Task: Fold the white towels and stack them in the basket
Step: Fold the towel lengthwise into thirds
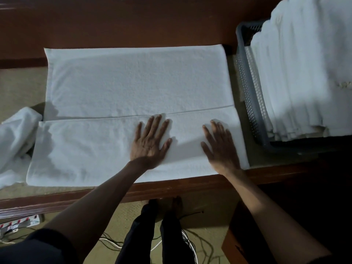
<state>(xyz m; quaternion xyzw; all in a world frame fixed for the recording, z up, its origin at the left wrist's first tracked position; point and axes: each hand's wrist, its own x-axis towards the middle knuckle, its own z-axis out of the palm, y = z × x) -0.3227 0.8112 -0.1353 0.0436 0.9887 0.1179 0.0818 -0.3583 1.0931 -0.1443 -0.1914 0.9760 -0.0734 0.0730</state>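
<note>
A large white towel (133, 86) lies flat across the table, its near part folded over so a fold edge runs left to right through the middle. My left hand (150, 141) presses flat on the folded near layer, fingers spread and straight. My right hand (219, 147) lies flat on the same layer close to the towel's right end, slightly blurred. A grey perforated basket (251, 103) stands at the right, with a tall stack of folded white towels (301, 73) in it that rises above its rim.
A crumpled white towel (15, 141) sits at the table's left edge. The table has a brown wooden front rim (171, 189). Below on the floor are my feet (165, 206), loose cables (190, 244) and a power strip (19, 223).
</note>
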